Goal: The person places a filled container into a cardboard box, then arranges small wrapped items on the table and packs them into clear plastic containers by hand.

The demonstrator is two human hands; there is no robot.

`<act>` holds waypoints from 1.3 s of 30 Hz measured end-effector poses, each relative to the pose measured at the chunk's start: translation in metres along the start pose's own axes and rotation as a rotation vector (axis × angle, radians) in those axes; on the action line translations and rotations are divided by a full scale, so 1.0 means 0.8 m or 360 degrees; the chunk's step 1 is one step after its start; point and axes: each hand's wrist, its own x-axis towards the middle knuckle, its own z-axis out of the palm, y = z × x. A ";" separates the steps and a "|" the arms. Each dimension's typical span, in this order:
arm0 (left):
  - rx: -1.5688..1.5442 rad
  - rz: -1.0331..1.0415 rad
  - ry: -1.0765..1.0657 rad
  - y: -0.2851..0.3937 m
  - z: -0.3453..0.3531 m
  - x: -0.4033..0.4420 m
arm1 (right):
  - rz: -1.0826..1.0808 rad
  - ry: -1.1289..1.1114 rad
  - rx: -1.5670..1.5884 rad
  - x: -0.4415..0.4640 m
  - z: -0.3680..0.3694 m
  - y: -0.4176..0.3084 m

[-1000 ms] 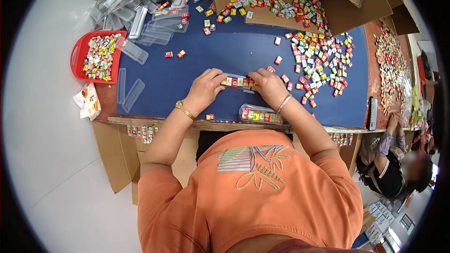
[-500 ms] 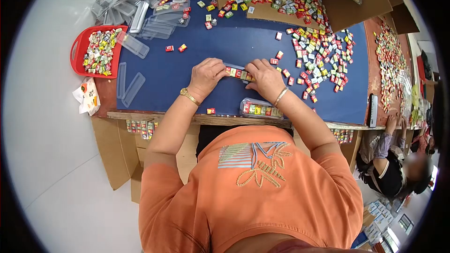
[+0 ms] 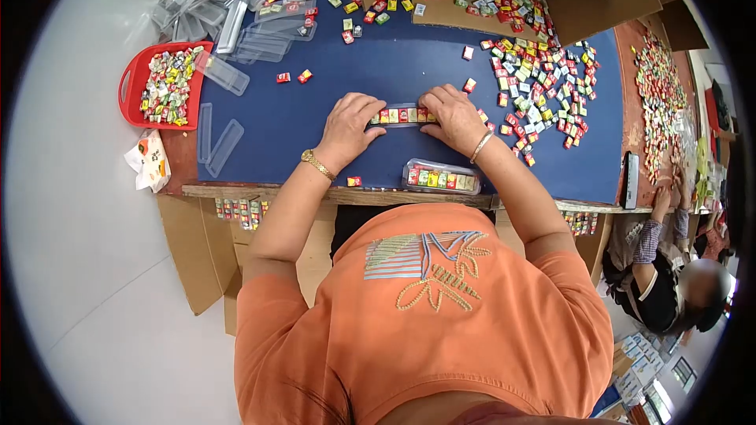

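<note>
On the blue table mat, a row of small coloured boxes (image 3: 403,116) lies in a clear plastic case (image 3: 404,105), whose back edge shows behind it. My left hand (image 3: 349,132) grips the left end of the row, fingers curled over the far side and thumb at the near side. At the right end, my right hand (image 3: 458,123) has its fingers and thumb closed round the row. Closer to me, a second clear case (image 3: 442,165) holds another line of boxes.
Loose boxes (image 3: 543,90) spread across the right side, beneath an open cardboard carton (image 3: 587,0). Clear plastic cases (image 3: 228,20) pile up at the back left, above a red basket (image 3: 194,114) of small pieces. A co-worker (image 3: 657,267) sits at the far right.
The row has levelled out and now lies in the case between my hands. My right hand has shifted slightly right, showing more of the second case.
</note>
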 end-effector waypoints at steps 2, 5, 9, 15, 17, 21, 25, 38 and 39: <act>-0.0021 0.0019 -0.0070 0.007 -0.004 0.001 | -0.0102 -0.0040 0.0032 -0.003 -0.004 0.005; -0.0248 -0.0077 -0.0058 0.047 -0.025 -0.004 | -0.0188 0.0055 0.0141 -0.030 -0.047 -0.010; -0.0461 0.0069 -0.0129 0.101 -0.036 -0.033 | -0.0116 -0.0143 0.0270 -0.094 -0.090 -0.033; -0.0449 0.0144 -0.0233 0.113 0.002 -0.063 | 0.0002 -0.0131 0.0119 -0.149 -0.058 -0.045; -0.0435 0.0128 -0.0244 0.116 -0.009 -0.060 | -0.0001 -0.0104 0.0187 -0.147 -0.070 -0.045; -0.0260 -0.0127 0.0081 0.068 -0.033 -0.035 | 0.0063 0.0074 0.0232 -0.120 -0.074 -0.024; 0.0574 -0.0765 0.0395 -0.077 -0.053 0.004 | 0.0217 0.0146 0.0200 -0.066 -0.051 0.022; 0.0200 -0.0471 0.0530 -0.067 0.009 0.120 | 0.0512 0.0266 -0.0128 0.219 -0.026 0.167; 0.0202 -0.0463 0.0484 -0.090 0.020 0.140 | 0.0611 0.0095 -0.0158 0.233 -0.023 0.167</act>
